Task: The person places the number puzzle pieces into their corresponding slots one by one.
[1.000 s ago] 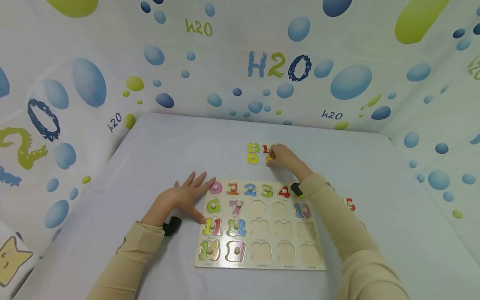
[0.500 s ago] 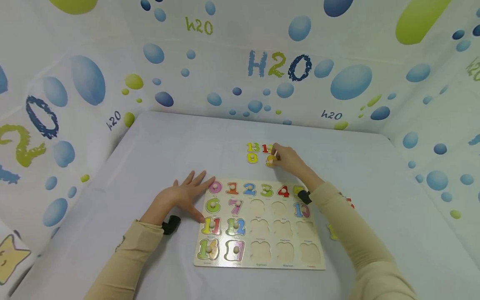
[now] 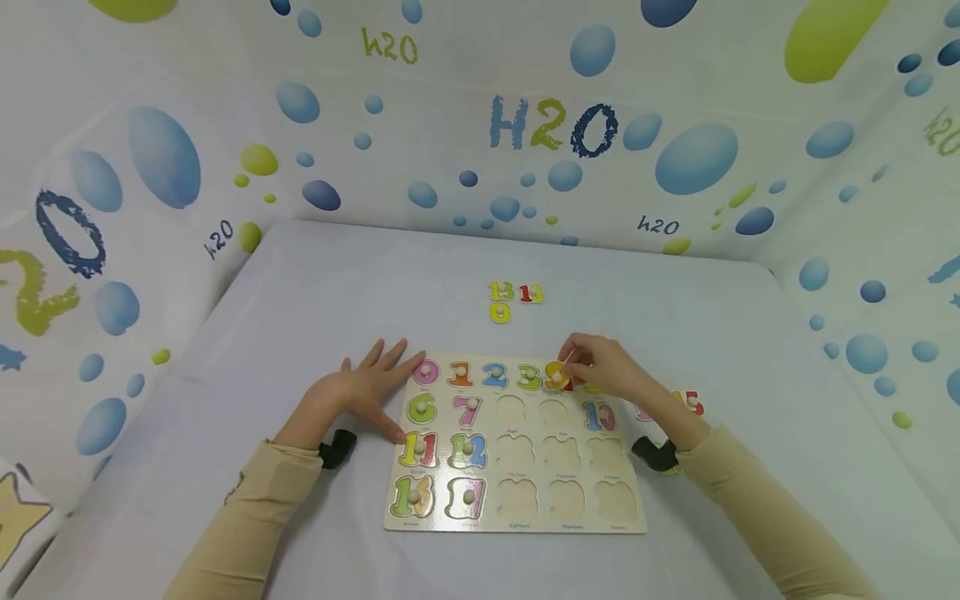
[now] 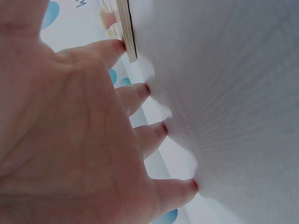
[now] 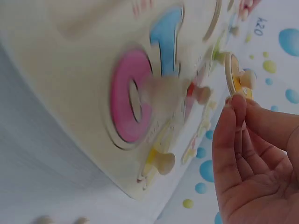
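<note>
**Orange piece over the puzzle's top row**

On the grey table (image 3: pixel 300 283), a wooden number puzzle board (image 3: pixel 517 508) lies nearest. Left hand (image 3: pixel 367 392), fingers flat and spread, steadies its edge. Right hand (image 3: pixel 607 371) pinches an orange number piece (image 3: pixel 556 375) by its peg, above the top row; it seems mid-carry, needing an empty slot below. Beyond lie loose number pieces (image 3: pixel 514 300).

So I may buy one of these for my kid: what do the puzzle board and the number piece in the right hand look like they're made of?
The puzzle board looks like pale wood or plywood: bare tan recesses and a layered-looking edge in the left wrist view. The number piece held by the right hand seems to be thin painted wood, orange and yellow with a slight sheen, with a plain rounded knob, probably unpainted wood.
</note>
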### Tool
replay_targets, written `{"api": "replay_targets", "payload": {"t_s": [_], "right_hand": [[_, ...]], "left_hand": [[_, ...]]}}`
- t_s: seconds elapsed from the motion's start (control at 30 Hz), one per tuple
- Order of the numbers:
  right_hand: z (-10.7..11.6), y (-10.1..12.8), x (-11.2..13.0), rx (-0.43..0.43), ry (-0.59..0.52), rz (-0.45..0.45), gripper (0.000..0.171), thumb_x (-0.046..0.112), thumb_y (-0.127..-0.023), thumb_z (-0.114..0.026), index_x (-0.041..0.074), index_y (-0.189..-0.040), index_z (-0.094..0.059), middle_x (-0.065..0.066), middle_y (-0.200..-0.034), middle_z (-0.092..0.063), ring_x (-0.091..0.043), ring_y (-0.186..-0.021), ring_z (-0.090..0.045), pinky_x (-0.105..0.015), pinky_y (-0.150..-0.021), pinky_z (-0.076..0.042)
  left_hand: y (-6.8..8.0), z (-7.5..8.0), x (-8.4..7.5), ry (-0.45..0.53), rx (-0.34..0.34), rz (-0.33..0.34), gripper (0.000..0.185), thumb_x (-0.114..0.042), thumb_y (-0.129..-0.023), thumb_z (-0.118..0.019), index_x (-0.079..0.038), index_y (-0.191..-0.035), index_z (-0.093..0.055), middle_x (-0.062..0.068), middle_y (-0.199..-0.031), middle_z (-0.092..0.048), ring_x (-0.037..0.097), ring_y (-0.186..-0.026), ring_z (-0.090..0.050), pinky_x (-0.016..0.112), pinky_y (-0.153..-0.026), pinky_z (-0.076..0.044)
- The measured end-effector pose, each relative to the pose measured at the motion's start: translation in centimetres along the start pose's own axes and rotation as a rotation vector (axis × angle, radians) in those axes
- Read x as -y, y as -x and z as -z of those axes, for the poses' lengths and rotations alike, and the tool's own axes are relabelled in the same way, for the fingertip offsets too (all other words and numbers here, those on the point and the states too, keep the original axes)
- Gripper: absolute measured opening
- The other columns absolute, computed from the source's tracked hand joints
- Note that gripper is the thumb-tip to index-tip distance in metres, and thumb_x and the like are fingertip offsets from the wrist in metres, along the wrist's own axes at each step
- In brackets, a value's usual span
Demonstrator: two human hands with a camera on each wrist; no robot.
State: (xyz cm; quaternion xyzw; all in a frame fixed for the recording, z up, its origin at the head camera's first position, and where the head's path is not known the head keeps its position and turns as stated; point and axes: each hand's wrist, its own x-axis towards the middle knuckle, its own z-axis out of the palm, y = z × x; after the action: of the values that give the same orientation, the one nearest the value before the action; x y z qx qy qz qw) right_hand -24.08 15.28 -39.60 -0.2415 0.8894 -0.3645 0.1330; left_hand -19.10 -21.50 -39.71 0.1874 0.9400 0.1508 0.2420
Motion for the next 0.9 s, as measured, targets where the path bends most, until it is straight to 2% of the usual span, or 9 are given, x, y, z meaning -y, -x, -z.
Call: {"api": "replay_targets", "payload": {"t_s": [0.1, 0.23, 0.47, 0.77, 0.9], "right_hand": [[-0.4, 1.3, 0.1, 0.066, -0.044, -0.013, 0.005, 0.001, -0.09, -0.061, 0.003, -0.093, -0.058, -0.003, -0.075, -0.062, -0.02, -0.065, -0.061, -0.03, -0.061, -0.053], [-1.0, 2.1, 0.1, 0.114, -0.016, 0.01, 0.005, 0.004, -0.09, -0.062, 0.005, -0.092, -0.059, 0.0, -0.073, -0.06, -0.016, -0.064, -0.058, -0.029, -0.06, -0.051], [-1.7, 2.6, 0.4, 0.12, 0.108, 0.038, 0.006, 0.007, -0.088, -0.065, 0.007, -0.09, -0.059, 0.006, -0.074, -0.06, -0.008, -0.061, -0.055, -0.026, -0.06, -0.048], [-2.5, 2.3, 0.8, 0.136, 0.061, 0.042, 0.009, 0.0, -0.087, -0.064, 0.004, -0.089, -0.055, 0.001, -0.075, -0.056, -0.01, -0.057, -0.057, -0.026, -0.051, -0.05], [-2.7, 2.0, 1.1, 0.168, 0.086, 0.033, 0.011, -0.003, -0.087, -0.061, 0.005, -0.085, -0.055, 0.001, -0.073, -0.055, -0.011, -0.055, -0.055, -0.025, -0.051, -0.049]], "left_hand": [[0.1, 0.0, 0.0, 0.004, 0.002, -0.003, 0.12, -0.051, -0.06, -0.084, -0.013, -0.151, -0.015, 0.017, -0.154, 0.002, 0.042, -0.136, 0.01, 0.07, -0.098, 0.0], [0.1, -0.1, 0.0, 0.018, 0.005, -0.001, 0.12, -0.049, -0.06, -0.084, -0.013, -0.151, -0.015, 0.017, -0.154, 0.002, 0.042, -0.136, 0.011, 0.069, -0.098, 0.001], [0.0, -0.1, 0.0, 0.016, 0.006, -0.001, 0.121, -0.05, -0.059, -0.084, -0.013, -0.151, -0.015, 0.017, -0.154, 0.003, 0.041, -0.136, 0.012, 0.069, -0.098, 0.001], [-0.1, 0.0, 0.1, 0.024, 0.007, 0.002, 0.121, -0.051, -0.059, -0.084, -0.013, -0.151, -0.015, 0.017, -0.154, 0.003, 0.041, -0.136, 0.012, 0.069, -0.098, 0.002], [-0.2, -0.1, 0.2, 0.019, 0.005, 0.002, 0.121, -0.051, -0.059, -0.084, -0.013, -0.151, -0.015, 0.017, -0.154, 0.003, 0.041, -0.136, 0.012, 0.069, -0.098, 0.002]]}}
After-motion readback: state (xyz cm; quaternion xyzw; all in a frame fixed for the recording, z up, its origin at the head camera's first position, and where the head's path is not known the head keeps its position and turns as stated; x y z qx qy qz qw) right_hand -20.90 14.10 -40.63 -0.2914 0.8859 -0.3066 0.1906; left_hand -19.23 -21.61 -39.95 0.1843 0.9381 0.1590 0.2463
